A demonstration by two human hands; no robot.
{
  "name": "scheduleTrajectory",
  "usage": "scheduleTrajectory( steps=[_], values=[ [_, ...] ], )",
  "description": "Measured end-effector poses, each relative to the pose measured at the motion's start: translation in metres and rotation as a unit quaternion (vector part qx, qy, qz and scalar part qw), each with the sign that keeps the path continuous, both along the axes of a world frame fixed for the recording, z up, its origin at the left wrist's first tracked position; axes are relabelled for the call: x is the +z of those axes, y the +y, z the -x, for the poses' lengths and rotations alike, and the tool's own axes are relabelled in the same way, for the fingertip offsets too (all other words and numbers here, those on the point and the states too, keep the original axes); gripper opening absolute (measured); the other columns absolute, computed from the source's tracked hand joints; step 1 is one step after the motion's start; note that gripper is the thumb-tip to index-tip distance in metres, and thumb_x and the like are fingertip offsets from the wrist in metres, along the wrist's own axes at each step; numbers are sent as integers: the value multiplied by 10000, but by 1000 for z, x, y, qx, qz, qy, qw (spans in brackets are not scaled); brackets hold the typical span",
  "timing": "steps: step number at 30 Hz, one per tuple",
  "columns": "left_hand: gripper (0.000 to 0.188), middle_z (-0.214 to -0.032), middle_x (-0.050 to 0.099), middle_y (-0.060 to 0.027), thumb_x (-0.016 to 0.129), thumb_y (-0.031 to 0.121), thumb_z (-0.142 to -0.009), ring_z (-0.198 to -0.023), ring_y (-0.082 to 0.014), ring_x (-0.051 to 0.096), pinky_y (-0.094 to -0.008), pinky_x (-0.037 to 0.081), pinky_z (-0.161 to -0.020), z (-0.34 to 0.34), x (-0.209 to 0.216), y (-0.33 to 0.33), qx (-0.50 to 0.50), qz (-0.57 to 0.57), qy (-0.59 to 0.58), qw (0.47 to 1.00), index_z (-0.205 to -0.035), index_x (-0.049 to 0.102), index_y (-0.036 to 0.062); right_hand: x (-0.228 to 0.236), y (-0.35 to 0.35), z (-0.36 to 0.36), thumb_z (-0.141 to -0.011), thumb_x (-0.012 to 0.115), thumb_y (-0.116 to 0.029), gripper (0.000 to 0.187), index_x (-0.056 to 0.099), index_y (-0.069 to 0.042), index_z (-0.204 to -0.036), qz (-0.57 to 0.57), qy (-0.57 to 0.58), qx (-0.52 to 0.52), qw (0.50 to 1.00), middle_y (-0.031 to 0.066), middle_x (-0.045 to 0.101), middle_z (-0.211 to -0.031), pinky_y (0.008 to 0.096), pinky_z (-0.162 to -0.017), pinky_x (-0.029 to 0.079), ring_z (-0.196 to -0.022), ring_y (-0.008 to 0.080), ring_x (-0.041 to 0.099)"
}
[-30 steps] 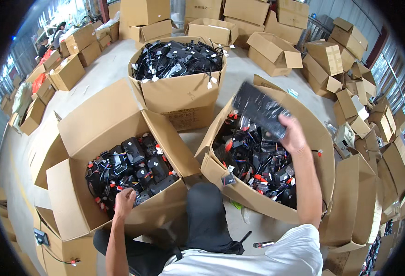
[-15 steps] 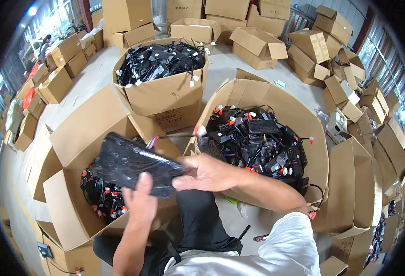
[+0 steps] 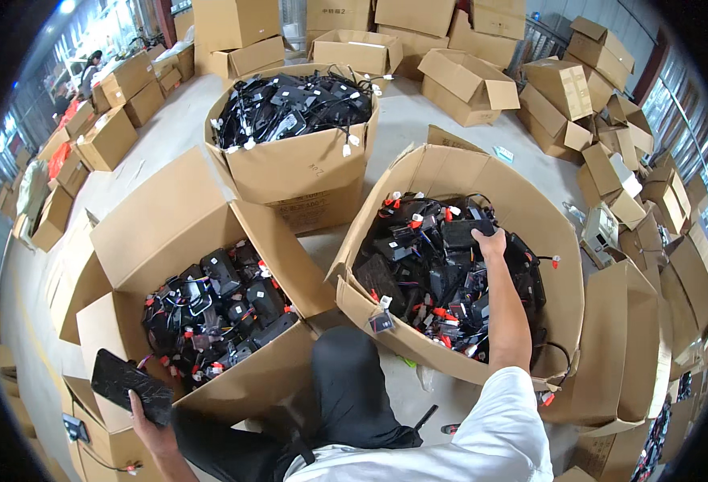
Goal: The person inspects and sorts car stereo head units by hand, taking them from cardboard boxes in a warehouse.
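At the lower left, my left hand grips a flat black rectangular case with a scuffed, glossy face. It holds the case over the near left edge of an open carton full of black cased devices with wires and red and white plugs. My right arm reaches into a second carton on the right. There my right hand has its fingers closed on the end of a black rectangular case atop a heap of wired black devices.
Beyond the two cartons stands a third carton, heaped with black devices and white-plugged cables. Many cardboard boxes stand at the back and along both sides. A small black device with a cable lies on a carton at lower left.
Both hands were on the black case over the left carton. My left hand has carried it to the lower left, while my right hand let go and moved into the right carton.
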State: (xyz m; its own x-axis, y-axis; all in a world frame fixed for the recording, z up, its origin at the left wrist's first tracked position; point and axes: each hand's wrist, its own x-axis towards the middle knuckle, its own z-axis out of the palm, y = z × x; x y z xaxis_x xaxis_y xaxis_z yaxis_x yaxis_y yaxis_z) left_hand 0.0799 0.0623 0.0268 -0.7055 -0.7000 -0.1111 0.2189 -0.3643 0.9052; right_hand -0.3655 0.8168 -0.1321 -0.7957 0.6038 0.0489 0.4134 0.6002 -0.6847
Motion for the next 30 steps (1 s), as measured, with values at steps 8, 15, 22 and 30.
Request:
scheduleTrajectory(
  steps=[8, 15, 22, 30],
  values=[
    [378, -1162, 646, -87, 552, 268, -1016, -1039, -216, 649, -382, 550, -899, 50, 10, 55, 13, 9, -16, 1000, -1299, 530, 18, 183, -90, -50, -805, 789, -190, 423, 648, -21, -1166, 275, 91, 207, 935, 54, 701, -996, 324, -710, 536, -864, 157, 655],
    [367, -1157, 657, -157, 453, 264, -1055, -1014, -251, 675, -385, 569, -879, 78, 20, 83, -107, -1, 47, 993, -1273, 515, -24, 353, -153, -104, -972, 617, -116, 384, 515, 34, -1311, 322, 503, 300, 743, 112, 624, -1226, 361, -973, 486, -1095, 191, 608],
    [484, -1241, 639, -107, 399, 405, -1057, -1102, -249, 648, -427, 528, -968, 105, 40, 145, -188, -236, 66, 951, -1340, 518, 31, 339, -326, -180, -873, 657, -25, 299, 605, 15, -1165, 54, 433, 444, 783, 121, 673, -1117, 378, -910, 529, -988, 224, 659],
    [576, -1363, 562, -113, 287, 464, -1068, -1236, -223, 566, -390, 439, -1083, 87, 47, 148, -232, -291, 118, 921, -1406, 440, 23, 250, -442, -234, -839, 663, -21, 243, 595, 51, -1061, -154, 499, 717, 461, 251, 669, -1125, 454, -916, 570, -1046, 380, 676]
  ],
)
